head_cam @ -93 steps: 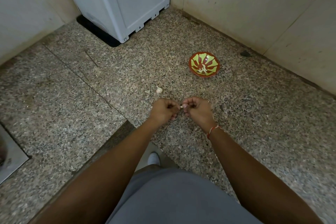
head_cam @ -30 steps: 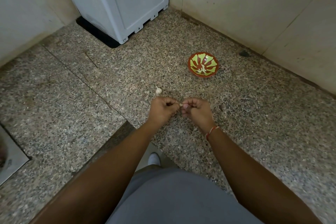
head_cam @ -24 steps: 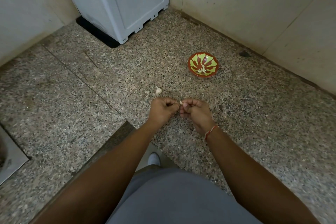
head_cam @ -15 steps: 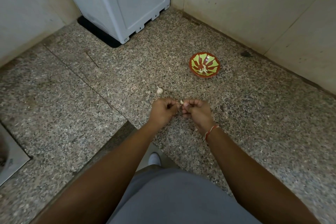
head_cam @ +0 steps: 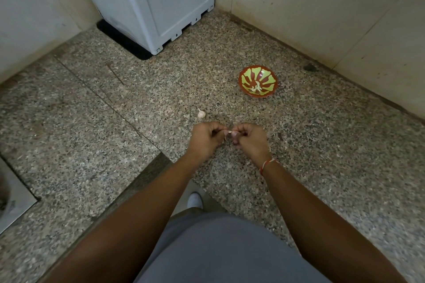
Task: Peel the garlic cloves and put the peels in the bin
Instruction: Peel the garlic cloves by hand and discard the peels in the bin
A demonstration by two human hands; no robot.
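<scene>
You're mid-peel: both hands [head_cam: 227, 139] pinch one clove [head_cam: 229, 132], another clove [head_cam: 201, 113] waits at 11 o'clock, bowl [head_cam: 258, 94] at 1.

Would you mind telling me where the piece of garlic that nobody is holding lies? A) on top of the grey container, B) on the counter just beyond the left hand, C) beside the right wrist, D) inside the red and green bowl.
B: the loose garlic piece lies on the speckled counter just beyond the left hand, apart from the bowl.
</scene>
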